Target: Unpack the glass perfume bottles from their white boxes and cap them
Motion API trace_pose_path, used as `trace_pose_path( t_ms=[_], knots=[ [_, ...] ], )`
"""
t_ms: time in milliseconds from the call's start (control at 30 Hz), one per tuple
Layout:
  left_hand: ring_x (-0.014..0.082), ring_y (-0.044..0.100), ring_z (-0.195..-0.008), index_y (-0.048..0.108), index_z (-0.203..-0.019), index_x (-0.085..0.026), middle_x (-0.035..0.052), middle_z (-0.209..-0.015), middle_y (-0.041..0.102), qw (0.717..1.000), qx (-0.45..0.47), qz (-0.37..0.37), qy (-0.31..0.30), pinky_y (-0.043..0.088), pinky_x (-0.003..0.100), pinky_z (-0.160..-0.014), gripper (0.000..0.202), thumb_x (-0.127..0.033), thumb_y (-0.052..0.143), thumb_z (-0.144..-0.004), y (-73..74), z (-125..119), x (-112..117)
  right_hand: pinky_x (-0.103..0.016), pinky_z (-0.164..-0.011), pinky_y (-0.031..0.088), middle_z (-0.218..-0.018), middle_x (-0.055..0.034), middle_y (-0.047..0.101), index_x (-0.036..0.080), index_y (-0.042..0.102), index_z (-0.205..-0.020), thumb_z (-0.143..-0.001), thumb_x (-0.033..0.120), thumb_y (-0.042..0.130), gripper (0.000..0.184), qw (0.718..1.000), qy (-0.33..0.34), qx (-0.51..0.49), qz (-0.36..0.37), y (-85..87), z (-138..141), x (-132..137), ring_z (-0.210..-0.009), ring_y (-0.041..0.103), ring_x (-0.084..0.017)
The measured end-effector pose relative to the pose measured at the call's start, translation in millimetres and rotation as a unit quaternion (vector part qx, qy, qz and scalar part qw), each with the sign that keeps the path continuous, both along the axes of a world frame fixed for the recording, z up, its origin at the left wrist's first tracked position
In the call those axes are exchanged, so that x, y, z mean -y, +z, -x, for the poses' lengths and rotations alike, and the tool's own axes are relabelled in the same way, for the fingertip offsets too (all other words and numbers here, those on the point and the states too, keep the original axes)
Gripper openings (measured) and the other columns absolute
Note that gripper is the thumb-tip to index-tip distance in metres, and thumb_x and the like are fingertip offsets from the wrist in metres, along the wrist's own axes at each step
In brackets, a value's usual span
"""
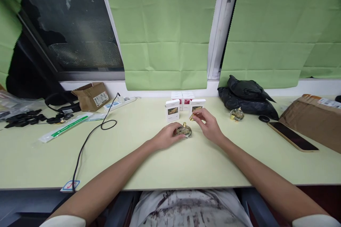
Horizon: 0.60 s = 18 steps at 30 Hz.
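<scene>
A round glass perfume bottle [185, 131] with a gold neck stands upright on the table. Wrapped around its left side is my left hand [166, 136], the thumb in front and the fingers behind. Just to the right and a little higher, my right hand [209, 124] pinches a small gold cap [191, 117], apart from the bottle. Behind the hands stand a white box [172, 111] with a dark picture and a similar white box [197, 103], partly covered by my right hand. White and pink boxes [183, 96] are at the back.
A second glass bottle [237, 114] stands to the right, near black plastic bags [246, 97]. Farther right lie a phone [292, 136] and a brown package [314, 120]. On the left are an open cardboard box [91, 96], a power strip [121, 103] and a black cable [84, 144].
</scene>
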<state>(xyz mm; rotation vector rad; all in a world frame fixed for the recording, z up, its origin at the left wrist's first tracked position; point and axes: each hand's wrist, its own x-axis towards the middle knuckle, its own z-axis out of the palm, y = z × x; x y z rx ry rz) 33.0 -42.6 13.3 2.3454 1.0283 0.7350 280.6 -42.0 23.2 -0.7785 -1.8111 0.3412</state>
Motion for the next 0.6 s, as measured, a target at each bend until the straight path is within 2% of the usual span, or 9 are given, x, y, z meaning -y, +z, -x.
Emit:
trace_pose_path(
  t_ms=[67,233,400,600],
  knots=[
    [0.0195,0.055,-0.077,0.066,-0.112,-0.022,0.0039,-0.093,0.065,1.000,0.003,0.003,-0.001,0.042,0.031,-0.068,0.035,-0.052,0.064,-0.095,0.1,-0.3,0.3,-0.041,-0.091,0.059,-0.115,-0.0094,0.066,0.026,0.063,-0.121,-0.107,0.037,0.051,0.021,1.000,0.008,-0.008,-0.026,2.1,10.1,3.1,-0.101,0.069,-0.023],
    [0.0190,0.052,-0.074,0.066,-0.109,-0.021,0.0035,-0.088,0.062,1.000,0.009,-0.004,-0.003,0.041,0.032,-0.066,0.036,-0.054,0.063,-0.094,-0.7,-0.8,0.5,-0.046,-0.100,0.056,-0.116,-0.0097,0.069,0.029,0.066,-0.121,-0.108,0.031,0.049,0.022,0.996,0.016,0.050,-0.076,3.9,22.3,8.1,-0.114,0.065,-0.026],
    [0.0187,0.050,-0.073,0.065,-0.105,-0.021,0.0025,-0.085,0.060,1.000,0.004,-0.008,0.001,0.040,0.031,-0.065,0.036,-0.055,0.063,-0.094,-0.9,-0.8,0.3,-0.042,-0.097,0.057,-0.120,-0.0093,0.067,0.030,0.066,-0.125,-0.109,0.028,0.046,0.025,0.995,0.032,0.069,-0.071,1.3,23.8,9.8,-0.113,0.066,-0.024],
    [0.0190,0.052,-0.075,0.065,-0.113,-0.021,0.0038,-0.090,0.063,1.000,0.010,-0.006,-0.007,0.042,0.032,-0.067,0.038,-0.053,0.063,-0.095,-0.6,-0.6,0.8,-0.041,-0.094,0.057,-0.119,-0.0085,0.068,0.031,0.066,-0.125,-0.108,0.027,0.046,0.026,0.994,0.048,0.076,-0.061,-1.9,22.5,10.9,-0.113,0.066,-0.024]
  ],
)
